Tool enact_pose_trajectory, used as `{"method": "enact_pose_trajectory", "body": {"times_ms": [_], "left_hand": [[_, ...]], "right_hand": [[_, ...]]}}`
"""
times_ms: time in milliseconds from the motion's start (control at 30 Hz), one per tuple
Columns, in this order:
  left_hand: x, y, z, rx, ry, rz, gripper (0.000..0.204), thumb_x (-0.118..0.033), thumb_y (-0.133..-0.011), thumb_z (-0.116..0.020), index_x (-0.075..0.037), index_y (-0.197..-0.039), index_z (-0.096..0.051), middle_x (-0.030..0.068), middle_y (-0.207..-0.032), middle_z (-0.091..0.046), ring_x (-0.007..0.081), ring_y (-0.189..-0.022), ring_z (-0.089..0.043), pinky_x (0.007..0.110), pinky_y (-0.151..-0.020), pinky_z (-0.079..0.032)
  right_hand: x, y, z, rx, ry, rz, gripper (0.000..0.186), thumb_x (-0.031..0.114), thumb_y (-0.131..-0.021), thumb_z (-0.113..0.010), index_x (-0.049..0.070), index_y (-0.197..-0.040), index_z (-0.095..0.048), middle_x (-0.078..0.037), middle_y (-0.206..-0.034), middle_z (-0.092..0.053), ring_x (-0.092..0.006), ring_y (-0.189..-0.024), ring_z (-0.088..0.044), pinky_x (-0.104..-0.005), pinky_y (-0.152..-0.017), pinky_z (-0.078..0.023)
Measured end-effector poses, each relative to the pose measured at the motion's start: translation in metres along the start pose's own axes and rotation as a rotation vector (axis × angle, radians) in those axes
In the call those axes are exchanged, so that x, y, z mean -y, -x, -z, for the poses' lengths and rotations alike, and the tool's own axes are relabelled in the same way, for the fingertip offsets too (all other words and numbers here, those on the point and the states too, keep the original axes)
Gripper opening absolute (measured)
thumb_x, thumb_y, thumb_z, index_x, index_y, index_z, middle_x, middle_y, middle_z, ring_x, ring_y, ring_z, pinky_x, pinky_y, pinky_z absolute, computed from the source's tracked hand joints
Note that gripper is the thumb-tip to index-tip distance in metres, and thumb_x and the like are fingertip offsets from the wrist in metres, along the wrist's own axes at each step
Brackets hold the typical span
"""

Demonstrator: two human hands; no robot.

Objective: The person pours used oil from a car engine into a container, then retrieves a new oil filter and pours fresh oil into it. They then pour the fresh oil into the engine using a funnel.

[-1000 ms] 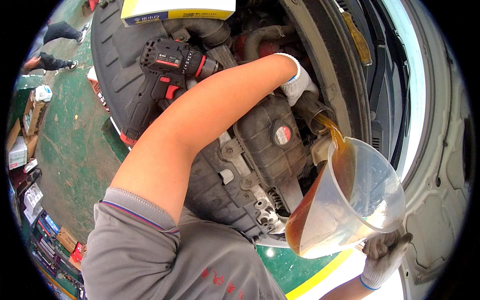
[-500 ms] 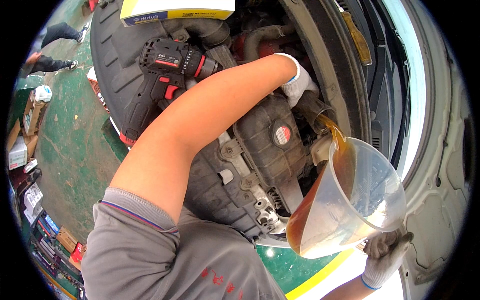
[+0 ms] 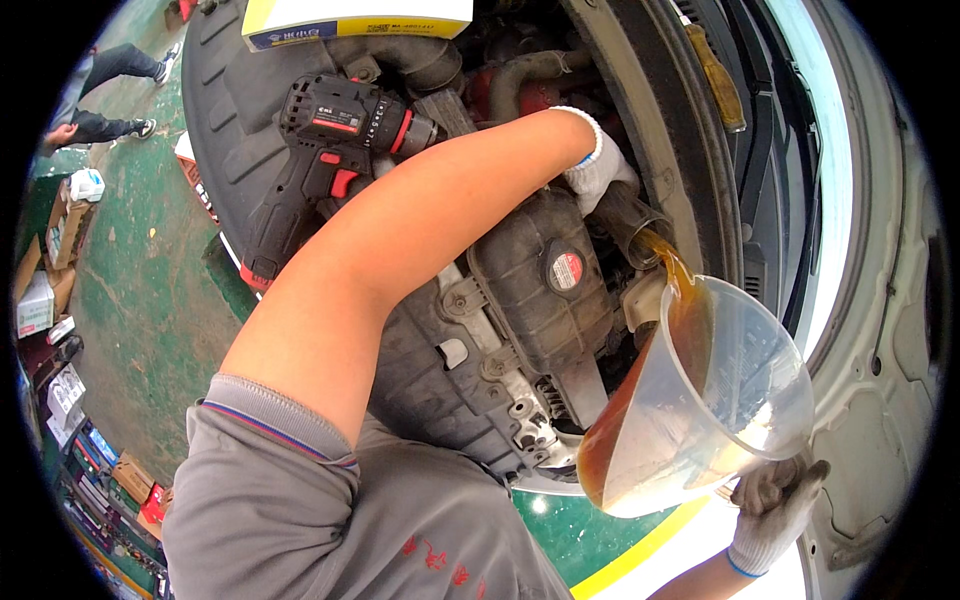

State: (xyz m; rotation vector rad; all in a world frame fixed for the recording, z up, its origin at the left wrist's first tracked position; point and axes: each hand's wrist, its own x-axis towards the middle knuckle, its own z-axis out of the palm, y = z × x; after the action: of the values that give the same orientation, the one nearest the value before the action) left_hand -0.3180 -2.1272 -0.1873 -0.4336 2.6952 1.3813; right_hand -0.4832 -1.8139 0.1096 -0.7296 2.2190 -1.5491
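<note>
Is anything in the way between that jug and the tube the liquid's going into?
Nothing visible is. Amber liquid runs from the jug into the open mouth of the tube; the left hand is by its other end, clear of the stream.

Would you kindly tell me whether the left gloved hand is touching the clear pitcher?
Apart: the head view shows a gap between the left hand and the clear pitcher, with a round-mouthed tube and a stream of amber liquid between them.
</note>
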Motion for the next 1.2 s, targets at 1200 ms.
{"method": "enact_pose_trajectory", "body": {"times_ms": [1200], "left_hand": [[-0.018,0.020,0.003,-0.030,-0.016,0.042,0.093,-0.017,-0.057,-0.080,-0.011,-0.142,-0.041,0.0174,-0.140,-0.046,0.0339,-0.131,-0.041,0.039,-0.108,-0.033]], "right_hand": [[0.009,-0.003,-0.002,0.050,0.067,-0.021,0.049,0.051,-0.097,-0.045,0.006,-0.079,-0.047,0.003,-0.047,-0.030,-0.0072,-0.036,-0.029,-0.0235,-0.035,-0.026]]}}
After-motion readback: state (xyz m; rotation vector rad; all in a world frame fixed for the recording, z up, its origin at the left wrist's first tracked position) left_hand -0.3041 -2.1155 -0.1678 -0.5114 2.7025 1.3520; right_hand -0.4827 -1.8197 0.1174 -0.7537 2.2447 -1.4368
